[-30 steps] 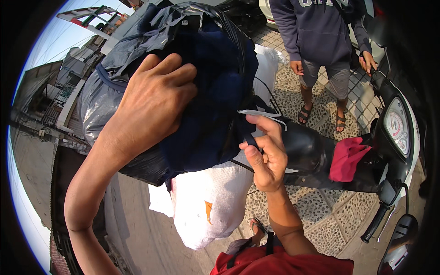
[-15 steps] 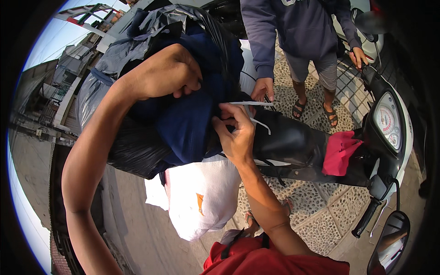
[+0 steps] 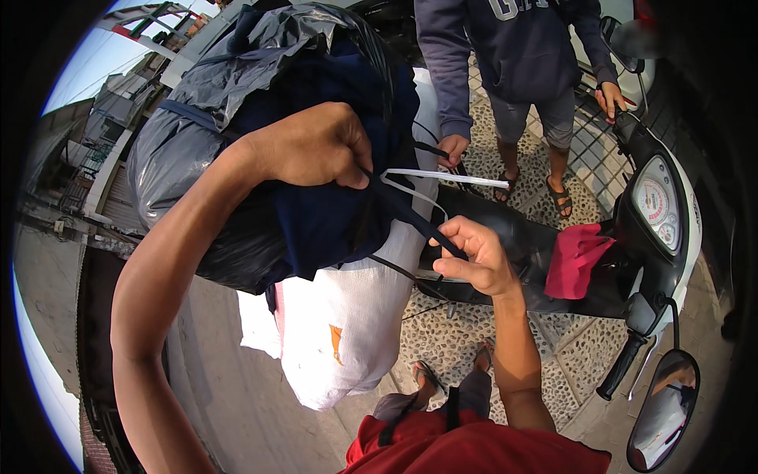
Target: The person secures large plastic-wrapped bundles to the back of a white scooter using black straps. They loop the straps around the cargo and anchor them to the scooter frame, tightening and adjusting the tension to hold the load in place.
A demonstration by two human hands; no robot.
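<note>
A large black plastic bag (image 3: 178,170) is piled on the back of a motorbike, with dark navy cloth (image 3: 316,229) bulging from it. My left hand (image 3: 320,146) is closed over the cloth, gripping a dark strap (image 3: 414,217) near the bag's opening. From there the strap runs taut to my right hand (image 3: 478,257), which pinches it between thumb and fingers above the seat. A white plastic strip (image 3: 454,175) sticks out beside the strap, its thinner tail curling down. Under the bag hangs a bulging white sack (image 3: 339,340) with a small orange-brown mark.
Across the motorbike stands a person in a dark hoodie (image 3: 525,55); one hand (image 3: 452,148) is at a dark cord by the load, the other on the handlebar. The black seat (image 3: 505,217), a pink cloth (image 3: 576,261) and a mirror (image 3: 665,411) lie to the right.
My right hand has moved right and down, away from the bag, drawing the dark strap out straight. My left hand has shifted slightly right and down. The white strip now points further right.
</note>
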